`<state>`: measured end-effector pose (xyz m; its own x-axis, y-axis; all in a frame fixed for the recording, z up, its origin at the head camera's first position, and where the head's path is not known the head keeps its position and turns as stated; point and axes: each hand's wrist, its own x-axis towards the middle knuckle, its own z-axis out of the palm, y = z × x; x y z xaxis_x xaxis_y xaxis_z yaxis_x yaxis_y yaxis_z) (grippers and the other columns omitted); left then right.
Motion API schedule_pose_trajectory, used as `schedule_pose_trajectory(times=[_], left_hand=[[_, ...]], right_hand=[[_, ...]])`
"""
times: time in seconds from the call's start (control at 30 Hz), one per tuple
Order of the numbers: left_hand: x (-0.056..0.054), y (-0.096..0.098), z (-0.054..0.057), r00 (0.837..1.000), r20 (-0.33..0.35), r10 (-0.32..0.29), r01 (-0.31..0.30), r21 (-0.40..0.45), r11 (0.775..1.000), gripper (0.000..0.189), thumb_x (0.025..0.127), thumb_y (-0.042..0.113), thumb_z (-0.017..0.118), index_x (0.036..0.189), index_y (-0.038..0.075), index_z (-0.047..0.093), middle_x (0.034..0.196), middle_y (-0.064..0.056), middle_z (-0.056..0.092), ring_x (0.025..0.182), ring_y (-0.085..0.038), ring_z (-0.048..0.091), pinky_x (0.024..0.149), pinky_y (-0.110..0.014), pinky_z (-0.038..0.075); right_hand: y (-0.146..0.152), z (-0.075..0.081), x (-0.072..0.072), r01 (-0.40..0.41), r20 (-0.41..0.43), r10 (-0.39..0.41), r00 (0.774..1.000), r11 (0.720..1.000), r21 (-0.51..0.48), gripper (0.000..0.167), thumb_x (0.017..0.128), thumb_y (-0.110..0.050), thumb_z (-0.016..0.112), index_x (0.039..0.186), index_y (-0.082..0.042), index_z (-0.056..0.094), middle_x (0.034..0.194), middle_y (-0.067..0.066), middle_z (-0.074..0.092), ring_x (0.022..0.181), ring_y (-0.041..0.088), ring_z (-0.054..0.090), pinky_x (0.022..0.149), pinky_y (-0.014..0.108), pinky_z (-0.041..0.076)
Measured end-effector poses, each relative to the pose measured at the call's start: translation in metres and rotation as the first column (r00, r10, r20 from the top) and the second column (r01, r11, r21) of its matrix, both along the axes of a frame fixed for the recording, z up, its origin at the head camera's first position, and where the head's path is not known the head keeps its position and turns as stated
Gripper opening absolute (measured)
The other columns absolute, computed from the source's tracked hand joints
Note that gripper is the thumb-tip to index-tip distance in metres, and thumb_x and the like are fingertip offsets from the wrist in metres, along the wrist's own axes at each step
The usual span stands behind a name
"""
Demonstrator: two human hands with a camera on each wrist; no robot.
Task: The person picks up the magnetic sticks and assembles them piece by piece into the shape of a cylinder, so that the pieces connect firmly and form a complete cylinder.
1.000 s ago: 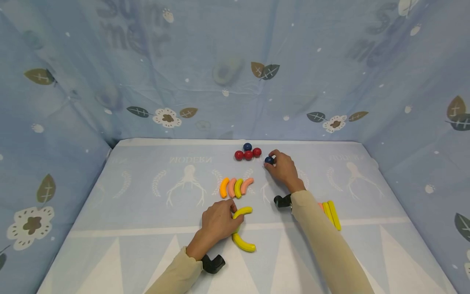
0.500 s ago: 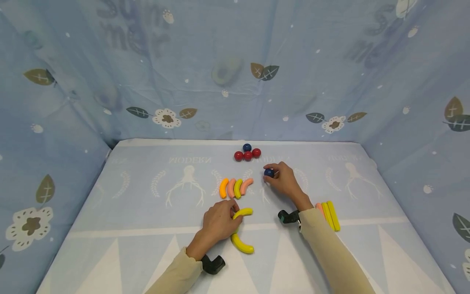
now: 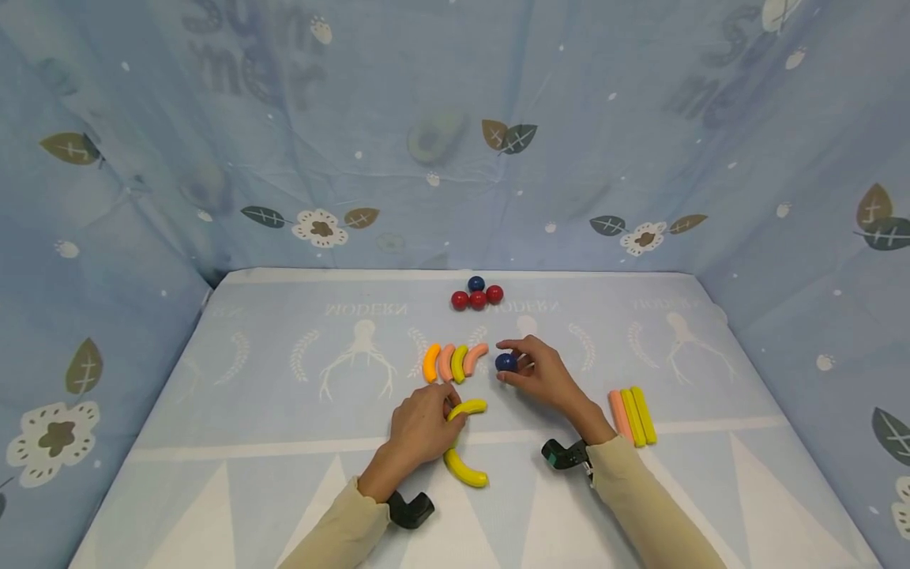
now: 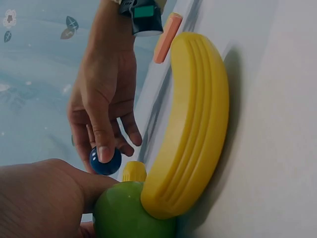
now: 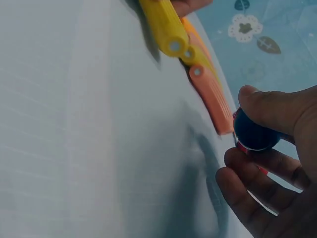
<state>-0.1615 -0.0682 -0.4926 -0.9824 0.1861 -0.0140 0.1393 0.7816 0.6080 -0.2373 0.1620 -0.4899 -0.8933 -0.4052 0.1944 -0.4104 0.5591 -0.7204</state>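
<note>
My left hand (image 3: 424, 427) grips a green ball (image 4: 124, 210), mostly hidden behind the fingers in the head view. Two yellow curved pieces join at this ball: one lower piece (image 3: 467, 469) arcs toward me, and one upper piece (image 3: 471, 407) arcs away. To the right, my right hand (image 3: 543, 375) pinches a dark blue ball (image 3: 505, 363) between thumb and fingers. In the right wrist view the thumb presses on top of that blue ball (image 5: 255, 131), raised off the cloth, with the lower fingers spread loosely.
Beyond my left hand lie an orange curved piece (image 3: 430, 363), two pink ones and a yellow-green one (image 3: 459, 365) in a row. Red balls (image 3: 478, 300) and a blue ball (image 3: 476, 284) cluster at the back. Straight pink (image 3: 621, 415) and yellow sticks (image 3: 644, 415) lie right. Cloth walls (image 3: 455, 158) enclose the table.
My right hand has drawn the blue ball back from near the red balls, toward me and slightly left. My left hand has stayed almost in place on the green ball.
</note>
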Motion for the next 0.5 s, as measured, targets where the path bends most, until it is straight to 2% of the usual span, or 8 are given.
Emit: schedule_pose_trajectory(times=[0.2,0.37,0.5], left_hand=[[0.0,0.0,0.001,1.0,-0.005,-0.003,0.003,0.006,1.0,0.016,0.085,0.028,0.076,0.092,0.016,0.066,0.069,0.008,0.051,0.057,-0.009,0.049,0.049,-0.028,0.041],[0.002,0.0,0.001,1.0,-0.013,-0.003,0.003,0.008,1.0,0.016,0.085,0.026,0.076,0.092,0.015,0.066,0.07,0.007,0.051,0.058,-0.01,0.048,0.05,-0.028,0.041],[0.002,0.0,0.002,1.0,-0.015,0.002,-0.002,0.006,1.0,0.017,0.085,0.027,0.076,0.092,0.015,0.065,0.071,0.007,0.052,0.058,-0.01,0.048,0.05,-0.028,0.041]], right_hand=[[0.003,-0.006,0.015,-0.071,-0.02,0.071,0.997,0.997,-0.009,0.039,0.075,-0.018,0.087,0.11,-0.011,0.071,0.091,-0.003,0.061,0.075,0.013,0.06,0.065,0.027,0.053],[0.003,-0.009,0.024,-0.123,0.002,0.123,0.992,0.992,-0.011,0.04,0.074,-0.025,0.088,0.108,-0.012,0.07,0.084,-0.006,0.062,0.069,0.01,0.057,0.059,0.026,0.05],[0.001,-0.009,0.028,-0.137,0.025,0.137,0.99,0.991,0.001,0.041,0.074,-0.03,0.088,0.106,-0.013,0.07,0.083,-0.008,0.062,0.069,0.009,0.057,0.06,0.026,0.049]])
